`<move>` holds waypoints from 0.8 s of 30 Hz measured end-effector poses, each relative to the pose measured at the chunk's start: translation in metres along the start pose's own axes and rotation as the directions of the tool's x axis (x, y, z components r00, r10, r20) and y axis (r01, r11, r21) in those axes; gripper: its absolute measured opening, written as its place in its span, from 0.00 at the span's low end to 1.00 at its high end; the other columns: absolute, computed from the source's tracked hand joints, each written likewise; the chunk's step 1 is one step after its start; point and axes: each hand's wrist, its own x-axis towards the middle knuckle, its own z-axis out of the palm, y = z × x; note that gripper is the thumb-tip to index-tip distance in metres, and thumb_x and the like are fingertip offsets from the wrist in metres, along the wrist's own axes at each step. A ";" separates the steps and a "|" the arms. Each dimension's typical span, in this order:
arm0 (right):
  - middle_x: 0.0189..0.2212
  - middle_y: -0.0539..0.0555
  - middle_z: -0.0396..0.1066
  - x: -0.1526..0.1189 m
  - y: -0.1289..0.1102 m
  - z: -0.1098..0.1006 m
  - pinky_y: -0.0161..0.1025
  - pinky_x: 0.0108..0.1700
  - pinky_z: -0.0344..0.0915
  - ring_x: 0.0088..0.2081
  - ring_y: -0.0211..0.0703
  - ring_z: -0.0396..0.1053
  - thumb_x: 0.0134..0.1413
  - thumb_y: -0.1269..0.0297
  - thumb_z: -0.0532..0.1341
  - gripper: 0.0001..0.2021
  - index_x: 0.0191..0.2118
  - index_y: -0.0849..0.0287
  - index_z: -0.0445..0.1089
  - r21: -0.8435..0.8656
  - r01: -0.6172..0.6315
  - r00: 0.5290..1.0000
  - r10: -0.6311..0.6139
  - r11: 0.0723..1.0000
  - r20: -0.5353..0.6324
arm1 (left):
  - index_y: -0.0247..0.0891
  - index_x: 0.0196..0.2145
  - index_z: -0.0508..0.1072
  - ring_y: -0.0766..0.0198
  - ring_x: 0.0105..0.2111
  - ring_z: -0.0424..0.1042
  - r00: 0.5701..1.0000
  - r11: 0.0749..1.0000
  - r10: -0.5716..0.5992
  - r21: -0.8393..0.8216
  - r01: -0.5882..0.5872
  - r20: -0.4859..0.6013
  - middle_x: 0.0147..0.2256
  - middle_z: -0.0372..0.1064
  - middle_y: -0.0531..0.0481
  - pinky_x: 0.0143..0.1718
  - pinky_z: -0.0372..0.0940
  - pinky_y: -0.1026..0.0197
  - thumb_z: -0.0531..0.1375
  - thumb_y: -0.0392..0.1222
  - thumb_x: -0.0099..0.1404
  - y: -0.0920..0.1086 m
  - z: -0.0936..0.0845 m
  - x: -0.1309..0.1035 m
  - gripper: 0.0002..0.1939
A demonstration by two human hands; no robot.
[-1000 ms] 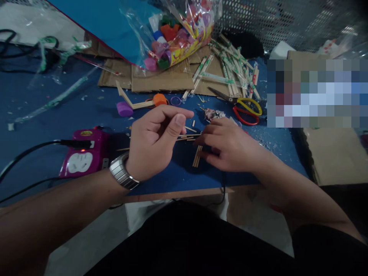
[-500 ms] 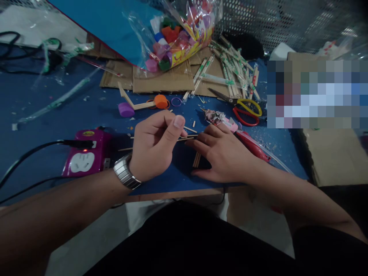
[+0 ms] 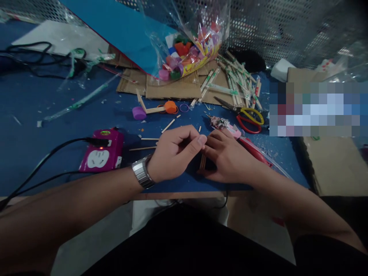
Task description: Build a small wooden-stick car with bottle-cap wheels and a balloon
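My left hand [image 3: 176, 153], with a metal watch [image 3: 143, 172] on its wrist, has its thumb and fingers pinched together just beside my right fingers. Whatever sits in that pinch is hidden. My right hand [image 3: 228, 155] rests low on the table, its curled fingers and thumb around a small row of wooden sticks [image 3: 202, 161]. Thin sticks [image 3: 143, 148] poke out to the left behind my left hand. Another stick [image 3: 168, 125] lies loose beyond it. Farther back is a joined stick piece [image 3: 153, 110] with a purple cap [image 3: 139, 112] and an orange cap [image 3: 171, 107].
A magenta power adapter [image 3: 106, 149] with black cables stands left. Scissors [image 3: 250, 117], a pink glue-smeared tool [image 3: 225, 125] and a red-handled tool [image 3: 255, 150] lie right. Behind are wrapped chopsticks [image 3: 238, 82], cardboard [image 3: 172, 90] and a bag of colourful caps [image 3: 188, 57].
My left hand has moved in against my right hand, and its thumb has lowered. The stick it was near is now covered. The camera view has shifted slightly left.
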 end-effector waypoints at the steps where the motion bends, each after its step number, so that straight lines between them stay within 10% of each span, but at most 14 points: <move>1: 0.44 0.65 0.78 0.000 0.002 -0.001 0.56 0.50 0.64 0.47 0.63 0.69 0.61 0.44 0.72 0.31 0.57 0.66 0.77 0.000 0.010 1.000 -0.010 1.000 -0.028 | 0.37 0.32 0.74 0.68 0.28 0.65 1.000 1.000 -0.005 -0.014 0.004 -0.012 0.28 0.70 0.52 0.30 0.61 0.62 0.62 0.51 0.79 -0.002 0.001 0.000 0.20; 6: 0.48 0.63 0.79 0.000 0.014 -0.010 0.55 0.51 0.67 0.49 0.62 0.75 0.62 0.40 0.72 0.38 0.67 0.61 0.68 0.046 -0.050 0.943 0.062 0.998 -0.327 | 0.42 0.39 0.67 0.68 0.25 0.59 0.970 0.944 -0.208 -0.286 0.165 -0.127 0.27 0.59 0.57 0.25 0.58 0.63 0.66 0.62 0.74 -0.012 0.003 0.004 0.22; 10: 0.53 0.60 0.79 0.000 0.017 -0.012 0.56 0.55 0.70 0.51 0.62 0.77 0.62 0.44 0.74 0.41 0.73 0.54 0.60 0.073 -0.004 0.865 0.040 0.997 -0.500 | 0.40 0.38 0.71 0.68 0.25 0.60 0.962 0.933 -0.274 -0.238 0.269 0.011 0.28 0.63 0.55 0.25 0.59 0.63 0.65 0.64 0.74 -0.011 0.003 0.005 0.23; 14: 0.54 0.60 0.78 0.000 0.014 -0.005 0.58 0.52 0.71 0.52 0.62 0.77 0.64 0.50 0.72 0.42 0.76 0.50 0.55 0.056 0.023 0.879 0.007 0.998 -0.476 | 0.35 0.37 0.79 0.67 0.28 0.67 0.916 0.921 -0.338 -0.123 0.369 0.216 0.31 0.74 0.50 0.29 0.64 0.64 0.69 0.61 0.69 -0.007 0.006 0.002 0.23; 20: 0.58 0.63 0.75 0.000 0.011 -0.004 0.60 0.56 0.74 0.57 0.63 0.75 0.64 0.44 0.72 0.43 0.77 0.50 0.57 0.149 0.077 0.877 0.004 0.986 -0.480 | 0.36 0.29 0.78 0.66 0.28 0.67 0.926 0.943 -0.327 -0.002 0.333 0.186 0.25 0.71 0.52 0.31 0.63 0.63 0.65 0.50 0.71 -0.008 0.006 0.002 0.17; 24: 0.50 0.60 0.78 0.001 0.012 -0.006 0.53 0.54 0.76 0.51 0.55 0.77 0.69 0.51 0.69 0.24 0.64 0.54 0.73 0.406 0.011 0.863 0.197 0.914 -0.465 | 0.36 0.32 0.80 0.66 0.31 0.70 0.956 0.977 -0.211 0.065 0.202 0.206 0.29 0.76 0.52 0.35 0.64 0.63 0.65 0.49 0.73 -0.007 0.003 0.004 0.16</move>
